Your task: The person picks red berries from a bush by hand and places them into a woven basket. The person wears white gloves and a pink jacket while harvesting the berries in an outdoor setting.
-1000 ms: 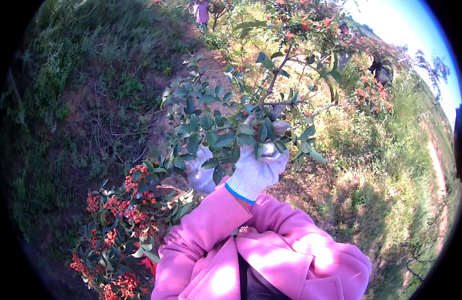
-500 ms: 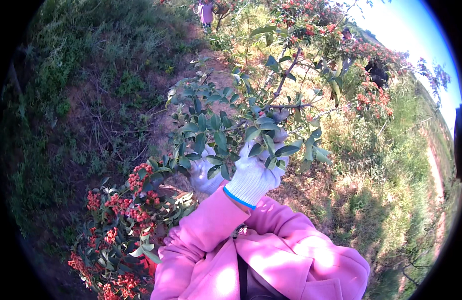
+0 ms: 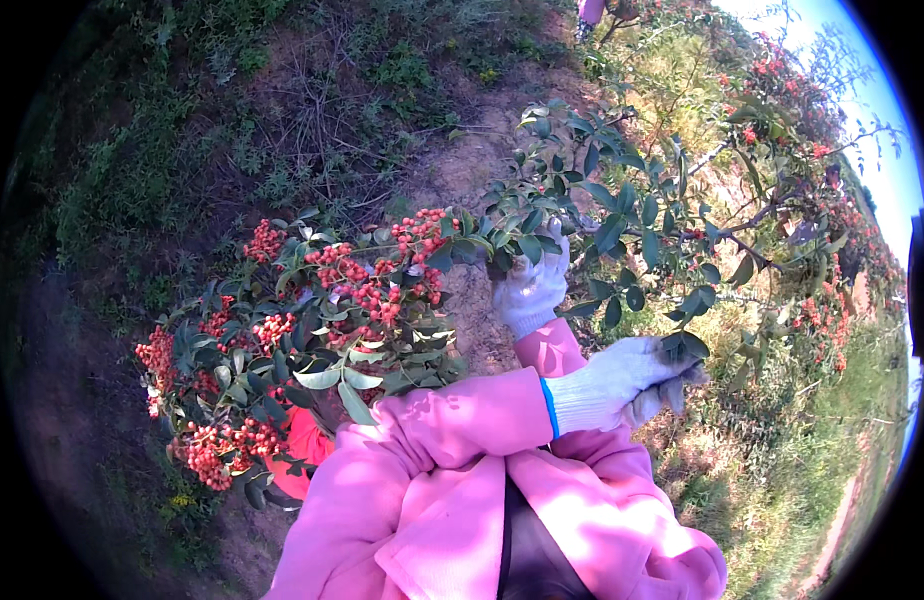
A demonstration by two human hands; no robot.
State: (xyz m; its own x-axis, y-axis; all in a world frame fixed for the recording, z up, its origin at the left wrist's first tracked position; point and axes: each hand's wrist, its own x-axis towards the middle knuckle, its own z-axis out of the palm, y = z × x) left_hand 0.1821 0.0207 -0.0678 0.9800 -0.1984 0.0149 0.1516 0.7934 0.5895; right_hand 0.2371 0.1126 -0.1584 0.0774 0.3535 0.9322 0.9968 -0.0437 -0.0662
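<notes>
Both hands wear white knit gloves below pink sleeves, and the forearms cross. My right hand is closed around a leafy branch of a shrub, just right of the red berry clusters. My left hand, with a blue cuff band, reaches across to the right. Its fingers are curled on a thin leafy twig lower on the same shrub. Leaves hide part of both gloves.
A berry-laden branch mass spreads at the left over a red-orange object, mostly hidden. Bare dirt and weeds lie beyond. More berry shrubs stand at the right, and a person in pink is at the top.
The two hands, close together in the foliage before, have come apart: the left one has dropped lower right. The berry clusters now sit higher and nearer the hands.
</notes>
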